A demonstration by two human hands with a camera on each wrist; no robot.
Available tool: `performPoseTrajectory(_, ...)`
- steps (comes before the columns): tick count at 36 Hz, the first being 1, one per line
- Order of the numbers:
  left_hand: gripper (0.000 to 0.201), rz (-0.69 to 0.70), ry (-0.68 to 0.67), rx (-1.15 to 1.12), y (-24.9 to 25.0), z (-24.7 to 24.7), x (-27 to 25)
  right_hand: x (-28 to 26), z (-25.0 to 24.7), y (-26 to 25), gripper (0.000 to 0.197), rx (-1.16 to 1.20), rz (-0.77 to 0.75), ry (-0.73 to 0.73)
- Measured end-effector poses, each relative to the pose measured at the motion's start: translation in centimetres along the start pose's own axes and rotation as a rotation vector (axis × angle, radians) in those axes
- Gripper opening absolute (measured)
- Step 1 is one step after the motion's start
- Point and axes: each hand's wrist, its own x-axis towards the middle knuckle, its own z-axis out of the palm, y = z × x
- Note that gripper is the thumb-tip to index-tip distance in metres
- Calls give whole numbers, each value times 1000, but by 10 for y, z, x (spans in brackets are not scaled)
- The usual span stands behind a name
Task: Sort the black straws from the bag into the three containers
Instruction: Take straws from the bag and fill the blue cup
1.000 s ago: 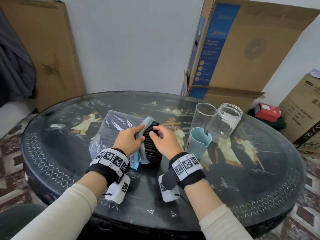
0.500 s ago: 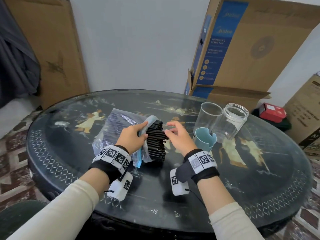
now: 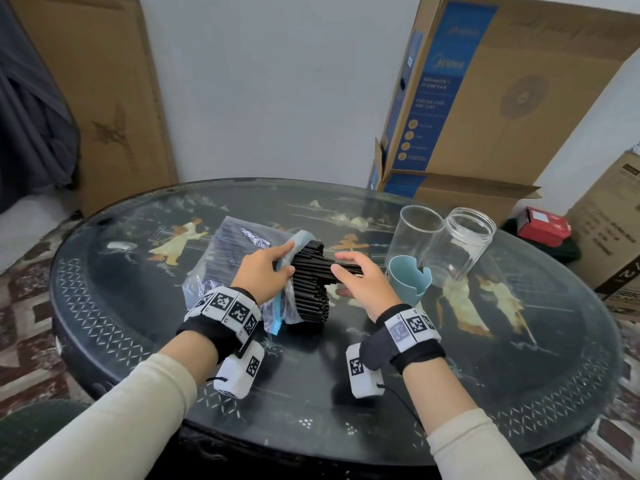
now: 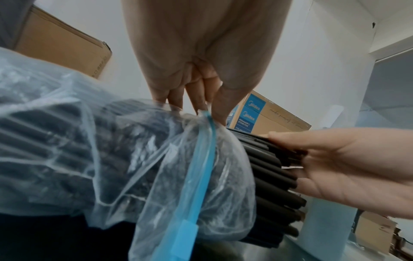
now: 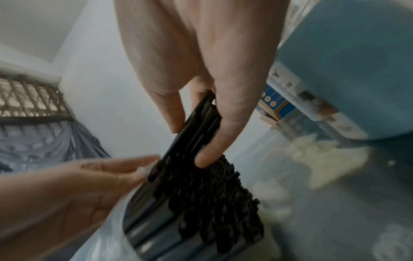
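Note:
A clear plastic bag [image 3: 228, 261] with a blue zip strip lies on the round black table [image 3: 485, 393], a thick bundle of black straws [image 3: 310, 289] sticking out of its mouth. My left hand [image 3: 266, 275] pinches the bag's opening [image 4: 201, 127] by the blue strip. My right hand [image 3: 360, 282] pinches a few straws [image 5: 201, 121] between thumb and fingers, partly drawn out to the right of the bundle. Just right of that hand stand a light blue cup [image 3: 408, 284], a clear glass [image 3: 417, 233] and a clear jar [image 3: 464, 244], all empty.
Large cardboard boxes [image 3: 502, 98] stand behind the table at the right, and a flat carton [image 3: 104, 98] leans on the wall at the left. A red box [image 3: 547, 225] lies on the floor beyond the jar.
My right hand has drawn a few straws rightward out of the bundle, toward the cup. The left hand has kept its hold on the bag's mouth.

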Motion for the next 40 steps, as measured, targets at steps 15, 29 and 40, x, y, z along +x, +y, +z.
performPoseTrajectory(15,51,-17,5,5,7,-8,-2,2,-9,0,20,-66,-83,17)
performPoseTrajectory(29,50,-32,27,-21,10,-2,-3,-5,-13,8,34,350,107,-54)
performPoseTrajectory(40,46,-10,49,-47,9,-2,-6,1,-11,3,13,356,53,14)
